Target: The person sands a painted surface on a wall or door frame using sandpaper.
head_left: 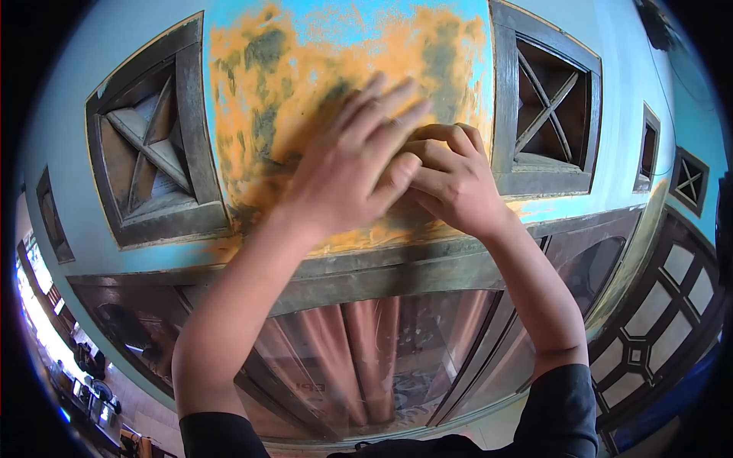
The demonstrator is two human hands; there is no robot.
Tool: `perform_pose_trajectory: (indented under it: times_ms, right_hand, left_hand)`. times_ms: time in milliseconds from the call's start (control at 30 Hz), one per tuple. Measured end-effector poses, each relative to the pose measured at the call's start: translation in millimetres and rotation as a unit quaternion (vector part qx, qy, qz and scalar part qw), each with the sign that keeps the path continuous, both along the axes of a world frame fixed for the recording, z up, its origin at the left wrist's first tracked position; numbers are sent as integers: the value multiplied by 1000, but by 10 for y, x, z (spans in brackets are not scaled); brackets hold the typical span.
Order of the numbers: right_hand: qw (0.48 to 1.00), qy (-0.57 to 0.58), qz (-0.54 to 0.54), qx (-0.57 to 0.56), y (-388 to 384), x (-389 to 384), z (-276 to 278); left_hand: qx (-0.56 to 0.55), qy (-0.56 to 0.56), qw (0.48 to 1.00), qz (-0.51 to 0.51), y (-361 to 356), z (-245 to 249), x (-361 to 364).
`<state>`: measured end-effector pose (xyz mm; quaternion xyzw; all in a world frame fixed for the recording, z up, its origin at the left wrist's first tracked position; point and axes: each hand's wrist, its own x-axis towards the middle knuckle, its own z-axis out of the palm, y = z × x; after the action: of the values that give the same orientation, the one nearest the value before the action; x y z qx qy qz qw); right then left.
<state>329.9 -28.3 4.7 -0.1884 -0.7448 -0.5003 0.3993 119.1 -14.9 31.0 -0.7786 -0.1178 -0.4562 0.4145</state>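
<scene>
Both my hands are raised to a wall patch mottled orange, grey and light blue. My left hand is slightly blurred, its fingers stretched out and apart over the patch, with nothing visible in it. Close beside it, my right hand has its fingers curled in toward the wall. The left thumb overlaps the right fingers in this view. What the right fingers hold, if anything, is hidden behind them.
Wooden vent frames with crossed slats flank the patch, a left vent and a right vent. Below runs a wooden beam above a glass pane with a brown curtain behind it. A panelled door stands at the right.
</scene>
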Motion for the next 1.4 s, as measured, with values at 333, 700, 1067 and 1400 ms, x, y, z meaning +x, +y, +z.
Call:
perform_pose_trajectory:
  times_ms: [333, 700, 1067, 1400]
  right_hand:
    - [996, 88, 18, -16, 169, 9, -135]
    - [944, 222, 228, 86, 480, 185, -178]
    - [960, 224, 166, 9, 389, 210, -207]
    - [902, 324, 261, 114, 490, 255, -195]
  left_hand:
    - [53, -120, 951, 279, -37, 1031, -352]
    - [95, -48, 980, 170, 285, 492, 571]
    - [8, -207, 929, 308, -7, 1402, 64]
    - [34, 44, 980, 190, 177, 45, 486]
